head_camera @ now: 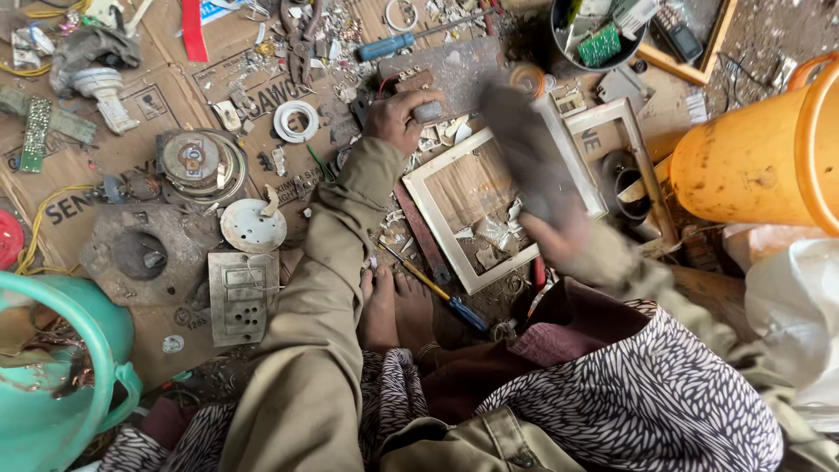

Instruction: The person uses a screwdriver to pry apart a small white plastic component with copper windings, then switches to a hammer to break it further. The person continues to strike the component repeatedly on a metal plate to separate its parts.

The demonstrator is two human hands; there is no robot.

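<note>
My left hand [395,118] pinches a small grey piece [428,111] against a flat grey block [454,70] on the ground. A dark grey, motion-blurred object [524,153], long and flat, is gripped by my right hand [555,238], itself blurred; what the object is I cannot tell. It hangs over a white rectangular plastic frame [450,255] lying between my hands, with broken white bits inside it. My bare feet [395,306] rest just below the frame, beside a screwdriver [441,293] with a yellow shaft and blue handle.
Scrap lies all over flattened cardboard [166,96]: metal plates, a white ring, pliers [301,26], a blue screwdriver [384,45]. A second white frame [636,131] lies right of the first. An orange bucket [752,157] stands right, a teal bucket [48,367] lower left, a dark pot [603,54] of circuit boards above.
</note>
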